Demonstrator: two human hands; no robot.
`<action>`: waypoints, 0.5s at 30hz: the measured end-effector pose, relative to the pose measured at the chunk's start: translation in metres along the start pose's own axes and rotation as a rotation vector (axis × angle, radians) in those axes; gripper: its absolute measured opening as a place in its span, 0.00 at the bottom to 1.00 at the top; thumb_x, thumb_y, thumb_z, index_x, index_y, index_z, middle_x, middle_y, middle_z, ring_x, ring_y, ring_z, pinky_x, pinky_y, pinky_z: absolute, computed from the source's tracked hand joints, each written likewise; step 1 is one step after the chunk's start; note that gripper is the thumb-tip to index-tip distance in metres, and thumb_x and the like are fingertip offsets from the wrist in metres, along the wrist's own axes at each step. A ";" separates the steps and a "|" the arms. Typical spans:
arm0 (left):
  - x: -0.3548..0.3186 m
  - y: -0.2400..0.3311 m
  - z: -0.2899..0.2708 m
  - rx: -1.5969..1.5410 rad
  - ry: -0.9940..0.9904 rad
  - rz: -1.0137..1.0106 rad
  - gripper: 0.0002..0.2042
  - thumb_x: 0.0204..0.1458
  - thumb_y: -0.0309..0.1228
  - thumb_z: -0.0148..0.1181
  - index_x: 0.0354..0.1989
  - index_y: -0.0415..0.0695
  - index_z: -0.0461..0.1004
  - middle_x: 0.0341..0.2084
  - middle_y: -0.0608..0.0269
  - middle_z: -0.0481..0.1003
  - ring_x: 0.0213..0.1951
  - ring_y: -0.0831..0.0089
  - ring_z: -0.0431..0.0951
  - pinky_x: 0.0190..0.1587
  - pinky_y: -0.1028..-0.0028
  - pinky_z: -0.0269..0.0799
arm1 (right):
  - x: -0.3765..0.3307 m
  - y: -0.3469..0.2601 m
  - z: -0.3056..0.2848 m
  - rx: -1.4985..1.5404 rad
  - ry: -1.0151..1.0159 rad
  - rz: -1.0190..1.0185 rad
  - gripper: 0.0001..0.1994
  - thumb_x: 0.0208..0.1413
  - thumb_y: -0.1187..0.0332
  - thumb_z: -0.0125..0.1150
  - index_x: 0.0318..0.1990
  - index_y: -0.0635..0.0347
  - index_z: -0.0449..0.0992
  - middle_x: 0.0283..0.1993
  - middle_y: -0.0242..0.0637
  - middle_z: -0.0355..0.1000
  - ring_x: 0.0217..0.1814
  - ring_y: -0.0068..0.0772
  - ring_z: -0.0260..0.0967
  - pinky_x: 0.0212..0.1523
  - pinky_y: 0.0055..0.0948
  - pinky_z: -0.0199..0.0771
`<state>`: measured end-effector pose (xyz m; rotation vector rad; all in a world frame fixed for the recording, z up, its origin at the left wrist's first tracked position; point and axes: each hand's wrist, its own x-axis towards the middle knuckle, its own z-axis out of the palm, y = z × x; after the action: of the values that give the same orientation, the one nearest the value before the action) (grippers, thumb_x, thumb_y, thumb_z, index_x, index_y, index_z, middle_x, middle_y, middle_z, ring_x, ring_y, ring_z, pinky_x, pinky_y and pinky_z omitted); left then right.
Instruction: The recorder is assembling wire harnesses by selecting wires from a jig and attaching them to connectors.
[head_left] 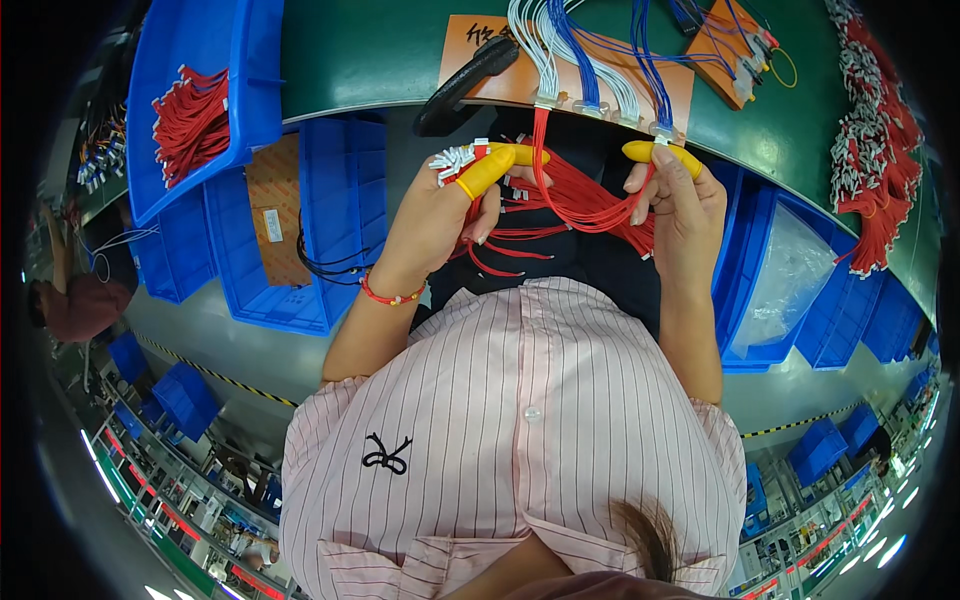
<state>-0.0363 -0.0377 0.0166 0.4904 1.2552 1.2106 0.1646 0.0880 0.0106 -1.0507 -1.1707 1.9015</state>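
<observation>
My left hand (440,210), with yellow finger cots, is closed around a bunch of red wires whose white connector ends (458,160) stick out above the thumb. Its fingertip reaches red wires (541,130) hanging from a clear connector at the table edge. My right hand (692,200), also in yellow finger cots, pinches red wire just below another clear connector (662,133). Between the hands the red wires sag in a loop, and more red wires (590,195) lie over my lap. White wires (540,50) and blue wires (645,60) run up from the connectors.
An orange board (455,60) and a black curved handle (468,85) are on the green table (370,50). Blue bins (260,90) stand left, one with red wires (192,125). At right hang bundled red wires (870,190). A person (90,300) is far left.
</observation>
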 end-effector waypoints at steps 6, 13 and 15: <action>0.002 -0.008 -0.005 -0.021 -0.030 0.004 0.18 0.65 0.32 0.41 0.52 0.28 0.69 0.43 0.50 0.77 0.15 0.85 0.59 0.19 0.85 0.56 | 0.001 0.002 -0.002 0.038 -0.013 -0.018 0.14 0.64 0.66 0.52 0.40 0.73 0.77 0.26 0.41 0.74 0.17 0.21 0.64 0.22 0.18 0.65; 0.007 0.000 0.004 -0.003 -0.017 0.048 0.18 0.65 0.33 0.41 0.51 0.29 0.71 0.36 0.54 0.78 0.16 0.85 0.59 0.20 0.85 0.56 | 0.003 0.008 -0.005 0.294 -0.006 0.093 0.14 0.64 0.66 0.52 0.41 0.72 0.76 0.28 0.41 0.75 0.17 0.20 0.62 0.23 0.19 0.65; 0.011 0.001 0.009 -0.013 -0.004 0.074 0.18 0.65 0.33 0.41 0.49 0.30 0.72 0.32 0.57 0.78 0.16 0.85 0.59 0.21 0.85 0.56 | 0.003 0.009 -0.003 0.394 -0.026 0.110 0.14 0.64 0.66 0.52 0.41 0.71 0.76 0.29 0.42 0.75 0.19 0.20 0.63 0.25 0.19 0.66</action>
<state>-0.0301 -0.0250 0.0154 0.5332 1.2342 1.2783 0.1647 0.0879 0.0010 -0.8882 -0.7185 2.1244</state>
